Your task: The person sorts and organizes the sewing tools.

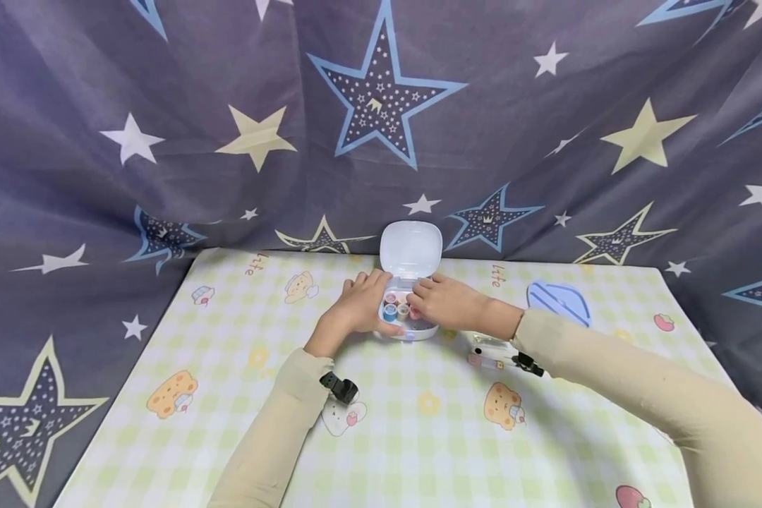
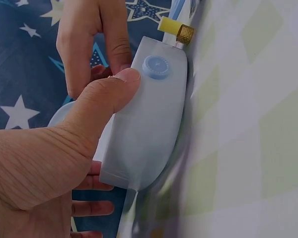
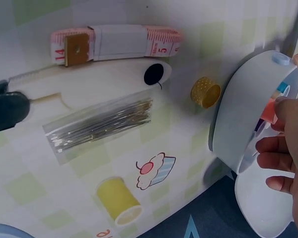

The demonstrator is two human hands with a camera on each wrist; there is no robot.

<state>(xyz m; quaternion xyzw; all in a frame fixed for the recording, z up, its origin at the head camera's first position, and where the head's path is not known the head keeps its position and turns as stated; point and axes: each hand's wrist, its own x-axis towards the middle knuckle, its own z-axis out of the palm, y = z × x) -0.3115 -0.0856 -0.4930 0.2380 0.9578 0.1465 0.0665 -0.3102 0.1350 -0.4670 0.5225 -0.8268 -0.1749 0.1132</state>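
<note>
A pale blue and white sewing case (image 1: 425, 334) stands on the table with its lid (image 1: 410, 247) raised at the back. My left hand (image 1: 360, 305) grips its left side, the thumb on the front wall near the blue round latch button (image 2: 156, 67). Inside sit several thread spools, among them a blue spool (image 1: 390, 312), a pink spool (image 1: 390, 299) and a cream spool (image 1: 403, 312). Over the case's right side, my right hand (image 1: 451, 303) reaches in and pinches an orange-red spool (image 3: 269, 110), partly hidden by its fingers.
Right of the case lie a gold thimble (image 3: 205, 92), a yellow spool (image 3: 118, 201), a packet of needles (image 3: 102, 124), a white tool with a black spot (image 3: 109, 82) and a rolled measuring tape (image 3: 116, 42). Farther right is a flat blue piece (image 1: 557, 302). A star-printed curtain (image 1: 254, 204) hangs behind.
</note>
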